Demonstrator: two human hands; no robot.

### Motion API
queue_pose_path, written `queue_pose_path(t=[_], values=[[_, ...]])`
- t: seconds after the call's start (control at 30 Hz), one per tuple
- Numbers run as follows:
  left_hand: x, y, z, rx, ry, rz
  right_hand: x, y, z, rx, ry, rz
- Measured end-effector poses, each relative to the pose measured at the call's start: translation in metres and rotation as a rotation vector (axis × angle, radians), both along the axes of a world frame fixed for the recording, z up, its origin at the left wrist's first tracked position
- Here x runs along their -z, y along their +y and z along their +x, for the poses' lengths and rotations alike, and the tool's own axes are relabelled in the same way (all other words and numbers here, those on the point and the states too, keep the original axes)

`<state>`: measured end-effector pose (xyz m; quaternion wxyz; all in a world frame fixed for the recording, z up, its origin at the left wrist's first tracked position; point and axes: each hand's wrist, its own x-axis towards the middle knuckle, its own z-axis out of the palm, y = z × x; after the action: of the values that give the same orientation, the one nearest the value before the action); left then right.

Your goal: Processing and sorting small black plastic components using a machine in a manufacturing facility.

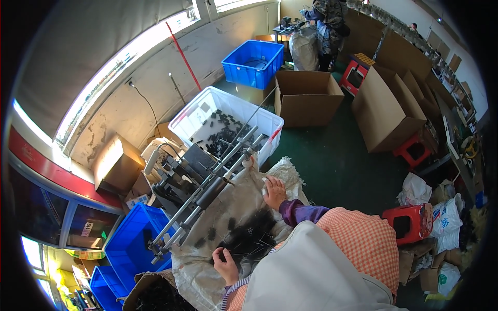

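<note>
My left hand [226,268] is at the near edge of a heap of thin black pieces [249,234] on a pale woven sack [194,262]. Its thumb and fingers are curled together around a small dark spot that I cannot make out. My right hand [275,194] lies farther off, fingers stretched out over the sack's far right part, with something white at the fingertips. Just beyond both hands a metal machine with long parallel rods [211,192] runs diagonally. A few small dark clumps [211,234] lie on the sack between the rods and the heap.
Behind the machine stands a white bin [270,122] with many small black parts. Blue crates [136,243] are at the left, another blue crate [249,72] farther back. Open cardboard boxes [310,110] and red stools [410,224] stand to the right. A person [328,31] works at the back.
</note>
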<state>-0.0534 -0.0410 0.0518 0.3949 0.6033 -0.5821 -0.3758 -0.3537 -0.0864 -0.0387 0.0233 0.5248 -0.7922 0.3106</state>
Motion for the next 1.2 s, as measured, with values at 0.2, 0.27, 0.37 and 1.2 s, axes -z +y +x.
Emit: queue_pose_path(t=[0.2,0.27,0.37,1.2], values=[[0.000,0.002,0.001,0.004,0.027,0.042,0.002,0.003,-0.001,0.015,0.037,0.002],[0.013,0.004,0.009,-0.027,0.049,0.054,0.004,0.004,0.004,0.009,0.032,0.016],[0.023,0.002,0.010,-0.099,0.160,0.055,0.014,-0.001,0.004,-0.001,0.052,0.012],[-0.003,-0.024,-0.013,-0.028,0.195,0.110,0.005,-0.004,0.000,0.038,0.021,0.049]])
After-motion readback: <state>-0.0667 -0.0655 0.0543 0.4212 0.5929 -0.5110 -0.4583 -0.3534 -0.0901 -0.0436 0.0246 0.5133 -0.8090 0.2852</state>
